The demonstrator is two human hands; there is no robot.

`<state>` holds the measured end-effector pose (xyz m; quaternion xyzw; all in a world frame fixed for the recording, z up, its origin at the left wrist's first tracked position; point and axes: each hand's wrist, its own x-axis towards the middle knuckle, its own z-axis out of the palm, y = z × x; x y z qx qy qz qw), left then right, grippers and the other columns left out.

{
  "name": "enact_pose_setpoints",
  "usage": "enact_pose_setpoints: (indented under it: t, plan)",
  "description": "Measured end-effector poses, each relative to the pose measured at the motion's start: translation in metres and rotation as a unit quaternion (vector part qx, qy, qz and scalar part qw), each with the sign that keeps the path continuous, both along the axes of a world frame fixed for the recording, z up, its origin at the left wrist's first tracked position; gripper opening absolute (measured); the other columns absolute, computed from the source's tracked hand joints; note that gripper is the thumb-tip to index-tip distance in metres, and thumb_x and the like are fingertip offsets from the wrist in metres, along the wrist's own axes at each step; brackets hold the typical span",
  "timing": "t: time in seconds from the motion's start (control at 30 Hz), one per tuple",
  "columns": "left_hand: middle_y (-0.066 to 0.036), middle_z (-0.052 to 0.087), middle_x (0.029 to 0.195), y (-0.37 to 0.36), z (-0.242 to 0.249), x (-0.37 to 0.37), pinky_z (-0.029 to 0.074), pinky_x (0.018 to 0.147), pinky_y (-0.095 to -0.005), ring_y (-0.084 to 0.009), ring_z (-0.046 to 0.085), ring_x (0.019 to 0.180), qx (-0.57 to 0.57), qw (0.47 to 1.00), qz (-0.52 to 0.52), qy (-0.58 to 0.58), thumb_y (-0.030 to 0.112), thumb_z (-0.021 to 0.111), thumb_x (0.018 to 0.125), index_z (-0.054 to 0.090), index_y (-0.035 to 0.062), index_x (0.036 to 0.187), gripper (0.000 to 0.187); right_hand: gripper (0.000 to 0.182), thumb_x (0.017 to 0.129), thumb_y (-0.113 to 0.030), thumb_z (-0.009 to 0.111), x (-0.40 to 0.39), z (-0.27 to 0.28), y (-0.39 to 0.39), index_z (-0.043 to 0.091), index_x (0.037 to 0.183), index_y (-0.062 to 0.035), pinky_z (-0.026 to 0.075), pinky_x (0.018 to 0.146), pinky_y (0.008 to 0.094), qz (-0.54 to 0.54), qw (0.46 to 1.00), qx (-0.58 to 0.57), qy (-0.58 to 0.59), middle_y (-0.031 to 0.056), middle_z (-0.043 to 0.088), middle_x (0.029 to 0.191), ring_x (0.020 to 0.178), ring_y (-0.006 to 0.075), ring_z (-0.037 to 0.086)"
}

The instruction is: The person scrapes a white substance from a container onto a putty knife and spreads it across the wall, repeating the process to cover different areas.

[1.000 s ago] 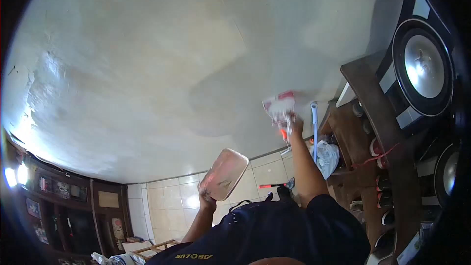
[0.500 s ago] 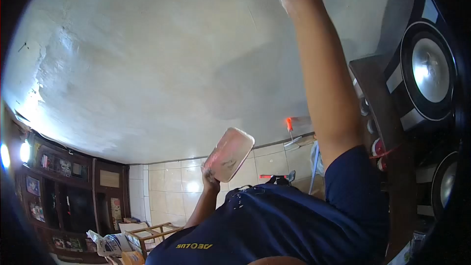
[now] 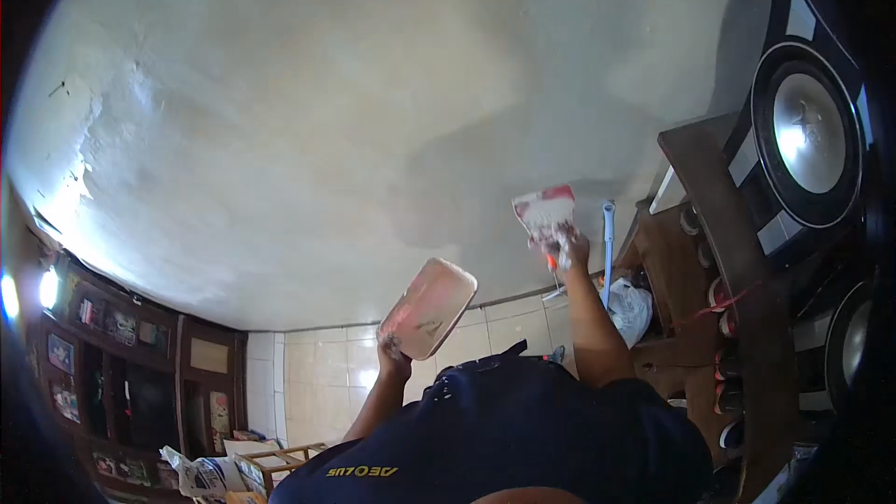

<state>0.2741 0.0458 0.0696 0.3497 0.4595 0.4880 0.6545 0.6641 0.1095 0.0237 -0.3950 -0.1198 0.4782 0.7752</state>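
My left hand [image 3: 393, 352] grips the near edge of a shallow pinkish tray [image 3: 439, 297], smeared with white and dark paste and held tilted in front of my body. My right hand [image 3: 566, 247], with white paste on its fingers, is closed on a flat putty scraper [image 3: 544, 208], red at the corners and coated white. The scraper overlaps the lower part of the pale wall [image 3: 327, 149], to the right of the tray and higher up. Just below the right hand, an orange-handled tool [image 3: 552, 264] is partly hidden by it.
A blue-handled pole [image 3: 609, 252] stands beside a plastic bag [image 3: 631, 312]. On the right are a wooden shelf with shoes [image 3: 728, 364] and a large speaker [image 3: 807, 135]. Lower left hold a dark cabinet [image 3: 140, 364], a wooden stool [image 3: 280, 455] and a white sack [image 3: 201, 474].
My right arm has come down from high on the wall, bringing the scraper into view near the wall's base. The tray in my left hand has shifted slightly down and left.
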Motion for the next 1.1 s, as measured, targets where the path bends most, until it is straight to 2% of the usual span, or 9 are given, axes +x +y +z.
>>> enact_pose_setpoints:
  t: [0.17,0.27,0.33,0.5,0.57,0.63,0.8,1.0,1.1]
  plan:
    - [-0.017,0.044,0.125,-0.002,0.021,0.019,0.037,0.096,-0.0431,-0.0306,0.044,0.116,0.024,0.999,0.002,-0.035,0.036,0.037,0.085,0.037,-0.0013,0.126,0.055,0.024,0.079,-0.010,0.057,0.031,0.082,0.003,0.054,0.101,0.0005,0.049,0.055,0.0288,-0.013,0.995,0.099,0.021,0.0086,0.060,0.091,0.072,0.0189,0.061]
    - [-0.012,0.039,0.132,0.008,-0.001,0.003,0.036,0.097,-0.0439,-0.0289,0.038,0.121,0.189,0.965,-0.092,0.158,0.044,0.044,0.077,0.034,0.0091,0.130,0.064,0.027,0.085,-0.018,0.056,0.055,0.180,0.032,0.052,0.103,0.0024,0.045,0.055,0.0290,-0.051,0.979,0.195,-0.046,0.0103,0.062,0.087,0.070,0.0183,0.060]
    - [-0.012,0.038,0.132,0.010,-0.003,0.001,0.035,0.098,-0.0438,-0.0288,0.038,0.122,0.084,0.994,-0.053,0.046,0.044,0.045,0.077,0.033,0.0088,0.131,0.065,0.024,0.083,-0.018,0.058,0.060,0.223,0.040,0.055,0.099,0.0012,0.046,0.054,0.0272,-0.062,0.972,0.198,-0.111,0.0083,0.061,0.085,0.067,0.0159,0.058]
    - [-0.011,0.037,0.134,0.002,0.014,0.016,0.033,0.099,-0.0434,-0.0274,0.037,0.123,0.050,0.998,-0.017,-0.020,0.042,0.046,0.076,0.031,0.0096,0.132,0.066,0.028,0.074,-0.018,0.070,0.068,0.100,0.076,0.060,0.091,0.0021,0.048,0.055,0.0268,-0.168,0.955,-0.038,-0.242,0.0054,0.061,0.078,0.063,0.0123,0.058]
    - [-0.011,0.037,0.133,0.005,0.003,0.006,0.034,0.099,-0.0429,-0.0273,0.038,0.122,0.011,1.000,0.001,-0.023,0.040,0.046,0.076,0.032,0.0098,0.131,0.064,0.030,0.072,-0.018,0.071,0.049,0.039,0.056,0.060,0.092,0.0020,0.050,0.054,0.0291,-0.129,0.990,-0.008,-0.053,0.0071,0.061,0.079,0.064,0.0148,0.059]
    - [-0.010,0.041,0.129,0.000,-0.001,-0.002,0.037,0.097,-0.0410,-0.0270,0.041,0.120,-0.020,0.999,0.016,-0.028,0.037,0.046,0.076,0.034,0.0095,0.129,0.061,0.029,0.074,-0.016,0.068,0.041,-0.024,0.031,0.059,0.095,0.0024,0.051,0.055,0.0314,-0.105,0.982,-0.109,-0.109,0.0096,0.062,0.083,0.069,0.0179,0.060]
    - [-0.012,0.043,0.127,0.007,0.017,0.012,0.037,0.097,-0.0409,-0.0277,0.042,0.118,0.023,1.000,-0.018,0.001,0.039,0.047,0.076,0.035,0.0071,0.129,0.063,0.032,0.078,-0.016,0.062,0.046,-0.042,0.002,0.054,0.102,0.0043,0.051,0.059,0.0320,0.031,0.996,0.060,0.050,0.0128,0.061,0.088,0.073,0.0225,0.062]
    - [-0.013,0.042,0.128,0.022,0.005,-0.001,0.034,0.099,-0.0433,-0.0287,0.041,0.119,-0.026,0.999,-0.039,-0.010,0.042,0.042,0.079,0.033,0.0063,0.131,0.063,0.032,0.077,-0.022,0.067,0.039,0.251,0.031,0.059,0.096,0.0023,0.049,0.056,0.0270,-0.042,0.967,0.222,-0.117,0.0094,0.062,0.084,0.072,0.0161,0.061]
    - [-0.012,0.040,0.132,0.023,0.004,0.003,0.032,0.100,-0.0434,-0.0283,0.039,0.121,-0.066,0.997,-0.029,0.001,0.041,0.038,0.080,0.034,0.0086,0.131,0.060,0.032,0.076,-0.023,0.068,0.031,0.266,0.052,0.061,0.096,0.0010,0.049,0.055,0.0269,-0.036,0.964,0.161,-0.210,0.0090,0.063,0.083,0.070,0.0149,0.061]
